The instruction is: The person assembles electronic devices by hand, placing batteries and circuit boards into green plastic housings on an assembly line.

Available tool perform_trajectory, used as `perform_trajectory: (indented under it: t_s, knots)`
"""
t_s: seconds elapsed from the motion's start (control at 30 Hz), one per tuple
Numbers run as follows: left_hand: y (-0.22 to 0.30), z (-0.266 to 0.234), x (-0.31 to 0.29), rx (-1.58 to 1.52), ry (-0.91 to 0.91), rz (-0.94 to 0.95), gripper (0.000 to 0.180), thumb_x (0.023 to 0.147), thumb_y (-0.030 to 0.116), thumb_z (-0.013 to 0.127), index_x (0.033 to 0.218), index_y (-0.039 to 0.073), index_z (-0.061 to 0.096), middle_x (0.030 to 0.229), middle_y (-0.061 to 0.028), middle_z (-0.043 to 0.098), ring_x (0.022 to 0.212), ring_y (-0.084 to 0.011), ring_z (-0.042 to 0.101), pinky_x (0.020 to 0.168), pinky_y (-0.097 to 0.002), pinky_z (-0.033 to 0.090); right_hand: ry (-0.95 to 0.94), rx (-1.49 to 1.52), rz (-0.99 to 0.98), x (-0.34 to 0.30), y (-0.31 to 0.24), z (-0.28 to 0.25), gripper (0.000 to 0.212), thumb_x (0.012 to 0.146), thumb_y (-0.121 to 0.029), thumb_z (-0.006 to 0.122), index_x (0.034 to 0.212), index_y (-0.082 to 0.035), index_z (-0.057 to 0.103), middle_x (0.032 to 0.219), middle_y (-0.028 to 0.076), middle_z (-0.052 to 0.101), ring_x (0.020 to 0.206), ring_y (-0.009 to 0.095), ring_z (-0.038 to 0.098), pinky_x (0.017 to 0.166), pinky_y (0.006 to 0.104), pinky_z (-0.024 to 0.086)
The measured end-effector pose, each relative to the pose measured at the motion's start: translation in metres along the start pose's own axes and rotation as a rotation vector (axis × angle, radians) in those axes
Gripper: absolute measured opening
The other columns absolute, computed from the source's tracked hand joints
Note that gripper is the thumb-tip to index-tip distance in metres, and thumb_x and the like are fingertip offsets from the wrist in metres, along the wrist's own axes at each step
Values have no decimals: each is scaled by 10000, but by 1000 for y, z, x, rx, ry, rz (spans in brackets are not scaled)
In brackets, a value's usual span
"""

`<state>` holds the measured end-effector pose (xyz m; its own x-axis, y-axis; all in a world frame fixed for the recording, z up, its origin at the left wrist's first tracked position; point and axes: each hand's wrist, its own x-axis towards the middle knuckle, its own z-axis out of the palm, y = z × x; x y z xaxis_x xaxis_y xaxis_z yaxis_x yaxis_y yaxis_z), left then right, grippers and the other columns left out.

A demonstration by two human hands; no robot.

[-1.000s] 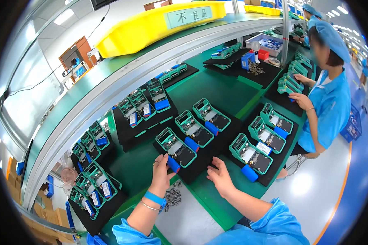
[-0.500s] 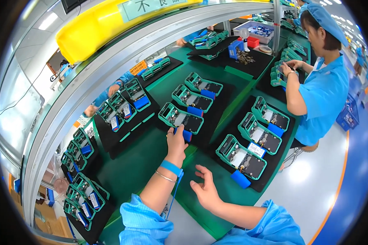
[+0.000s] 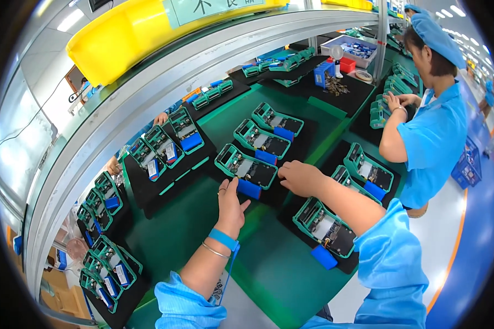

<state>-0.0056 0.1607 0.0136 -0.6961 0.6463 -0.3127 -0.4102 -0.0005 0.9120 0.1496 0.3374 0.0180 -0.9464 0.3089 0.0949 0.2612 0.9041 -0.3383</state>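
A green-framed device housing (image 3: 247, 166) with exposed boards lies on a black mat at mid-table. A blue battery pack (image 3: 249, 189) hangs off its near side. My left hand (image 3: 231, 211) is at the battery's left end, fingertips up against it, thumb apart and palm open. To the right of the same housing is my right hand (image 3: 302, 178), its fingers curled down close to the housing's corner. Its fingertips are partly hidden, so any hold is unclear. Two similar housings, one of them a green housing (image 3: 262, 138), sit just beyond in a row.
Several more housings lie on mats at right, including a near green housing (image 3: 325, 227) below my right forearm, and at left. A co-worker in blue (image 3: 431, 120) handles housings at far right. A metal shelf rail (image 3: 164, 66) carrying a yellow bin (image 3: 121, 38) crosses above.
My right hand has moved forward from over the near green tabletop to the housing's right side, its fingers curling. My left hand has loosened beside the battery, which shows more fully now.
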Motion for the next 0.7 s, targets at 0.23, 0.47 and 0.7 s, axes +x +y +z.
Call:
perform_trajectory:
  t_s: [0.23,0.47,0.7]
  knots:
    - [5,8,8,-46,-76,29,806,974,408,595,1579,73,183,1584,-119,273,1476,-281,239,1150,-616,247,-35,-190,3,3,-6,-4,409,913,-399,655,1142,-62,615,1147,73,611,1106,282,591,869,403,551]
    - [1,34,40,-57,-138,55,791,964,399,624,1560,64,227,1546,-108,313,1447,-275,275,1161,-603,228,-20,-252,185,-3,-5,-16,689,759,-589,769,1129,-30,610,1167,108,613,1127,282,584,882,403,561]
    - [-13,66,49,-172,-280,85,859,952,417,633,1582,46,183,1593,-130,273,1486,-269,237,1203,-559,165,54,-245,310,-5,23,-15,649,763,-504,797,1137,-15,591,1162,132,605,1138,310,579,957,404,522]
